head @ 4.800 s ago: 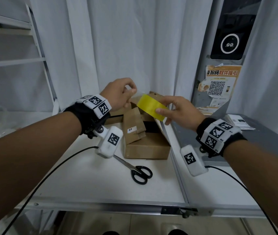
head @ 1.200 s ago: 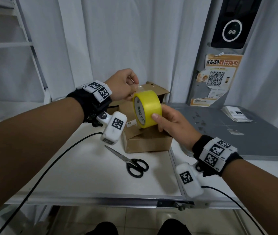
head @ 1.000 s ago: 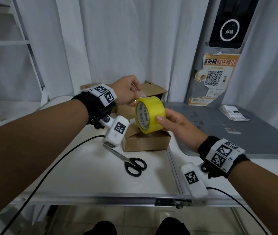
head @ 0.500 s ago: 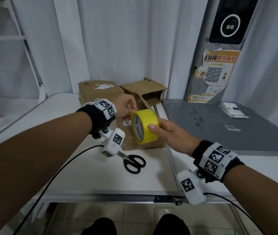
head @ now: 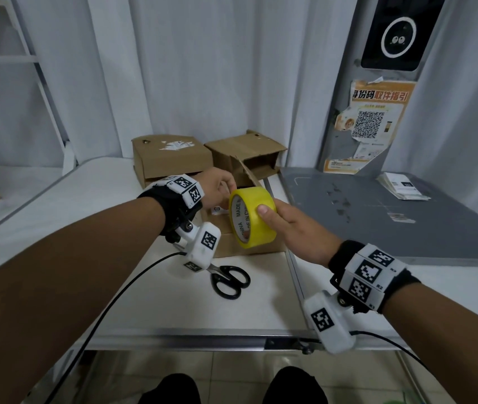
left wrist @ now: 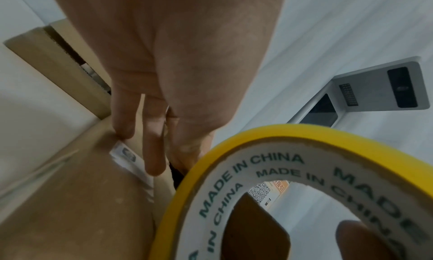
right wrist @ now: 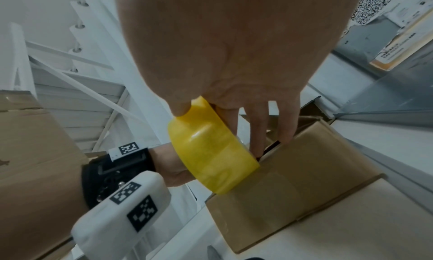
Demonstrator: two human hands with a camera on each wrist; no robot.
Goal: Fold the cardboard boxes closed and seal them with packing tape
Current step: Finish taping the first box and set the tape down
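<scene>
My right hand [head: 296,228] grips the yellow tape roll [head: 252,217], thumb on its outer band and fingers curled round the far side, holding it on edge just above the nearest cardboard box [head: 233,247]. The roll's printed core faces left, toward my left hand [head: 217,189]. That hand reaches down to the top of the same box; in the left wrist view its fingers [left wrist: 152,152] are fairly straight, their tips on the brown flap by a small white label [left wrist: 131,162]. Whether they pinch the tape's end I cannot tell. The box sits on the white desk [head: 115,228], near its right edge. Two more boxes stand farther back: one closed box [head: 170,158] on the left, one open box [head: 249,153] on the right. Black-handled scissors [head: 229,279] lie on the desk just nearer than the box.
</scene>
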